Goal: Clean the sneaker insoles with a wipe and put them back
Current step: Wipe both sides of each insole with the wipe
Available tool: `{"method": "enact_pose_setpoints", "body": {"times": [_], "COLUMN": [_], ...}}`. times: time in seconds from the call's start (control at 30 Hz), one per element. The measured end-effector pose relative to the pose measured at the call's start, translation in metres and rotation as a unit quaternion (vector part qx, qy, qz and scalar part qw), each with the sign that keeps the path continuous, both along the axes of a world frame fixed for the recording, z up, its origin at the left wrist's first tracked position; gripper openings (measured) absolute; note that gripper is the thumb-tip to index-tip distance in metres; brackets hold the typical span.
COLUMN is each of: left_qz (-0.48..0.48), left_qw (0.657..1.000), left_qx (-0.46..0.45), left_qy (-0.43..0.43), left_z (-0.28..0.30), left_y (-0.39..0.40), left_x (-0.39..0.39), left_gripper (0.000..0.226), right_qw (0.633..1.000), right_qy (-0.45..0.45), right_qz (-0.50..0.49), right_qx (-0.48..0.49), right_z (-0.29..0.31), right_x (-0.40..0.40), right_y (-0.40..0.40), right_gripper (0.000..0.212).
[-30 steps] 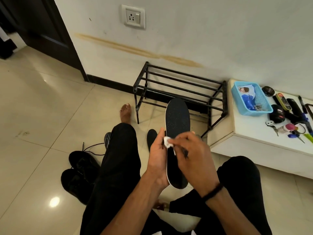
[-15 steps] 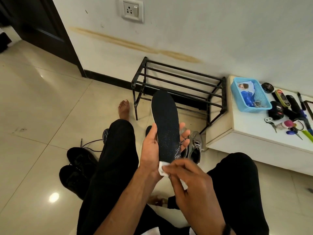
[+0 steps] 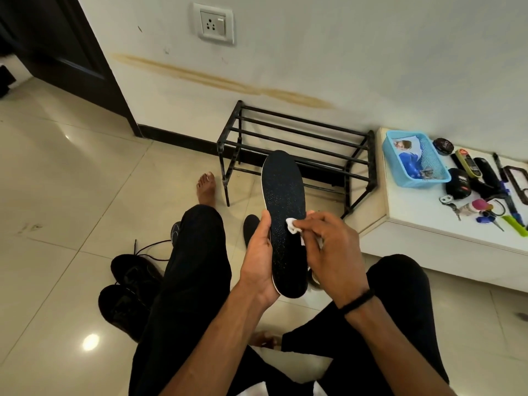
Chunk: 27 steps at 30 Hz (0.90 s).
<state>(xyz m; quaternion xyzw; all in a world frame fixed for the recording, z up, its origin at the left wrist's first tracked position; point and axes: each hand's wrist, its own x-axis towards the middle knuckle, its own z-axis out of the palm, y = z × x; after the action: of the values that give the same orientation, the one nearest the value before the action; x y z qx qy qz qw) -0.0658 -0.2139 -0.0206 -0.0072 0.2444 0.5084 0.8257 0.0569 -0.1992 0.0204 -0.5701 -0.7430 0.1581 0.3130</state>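
Note:
A black insole (image 3: 283,195) with a white edge stands upright between my knees, toe end up. My left hand (image 3: 258,261) grips it from the left side and underneath at the heel half. My right hand (image 3: 331,250) pinches a small white wipe (image 3: 293,225) and presses it on the insole's middle. A second dark insole (image 3: 251,228) lies on the floor, partly hidden behind my left hand. A pair of black sneakers (image 3: 130,284) sits on the floor to the left of my left leg. A grey shoe below my right hand is mostly hidden.
A black metal shoe rack (image 3: 297,150) stands against the wall ahead. At the right is a low white table (image 3: 434,221) with a blue basket (image 3: 414,158), keys and small items. My legs in black trousers flank the insole. A dark door is at far left.
My right hand has moved the wipe up from the insole's heel end to its middle. The insole has shifted slightly right and sits lower in my left hand.

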Motion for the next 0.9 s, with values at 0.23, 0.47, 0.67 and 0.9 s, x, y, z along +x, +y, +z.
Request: {"method": "enact_pose_setpoints", "body": {"times": [0.23,0.47,0.67,0.9], "left_qz": [0.034,0.038,-0.014,0.005], "left_qw": [0.999,0.999,1.000,1.000], "left_qx": [0.001,0.006,0.000,-0.022], "left_qy": [0.019,0.023,-0.009,-0.010], "left_z": [-0.008,-0.003,0.001,0.002], "left_y": [0.006,0.006,-0.001,0.001], "left_x": [-0.003,0.000,0.003,-0.001], "left_gripper": [0.078,0.075,0.070,0.070], "right_qw": [0.997,0.997,1.000,1.000], "right_qy": [0.047,0.046,-0.013,-0.019], "right_qz": [0.029,0.035,0.005,-0.009], "right_qx": [-0.051,-0.047,0.006,-0.006], "right_z": [0.004,0.009,0.004,-0.004], "right_x": [0.006,0.008,0.003,-0.004], "right_y": [-0.067,-0.088,-0.012,-0.016], "right_gripper": [0.029,0.027,0.021,0.019]}}
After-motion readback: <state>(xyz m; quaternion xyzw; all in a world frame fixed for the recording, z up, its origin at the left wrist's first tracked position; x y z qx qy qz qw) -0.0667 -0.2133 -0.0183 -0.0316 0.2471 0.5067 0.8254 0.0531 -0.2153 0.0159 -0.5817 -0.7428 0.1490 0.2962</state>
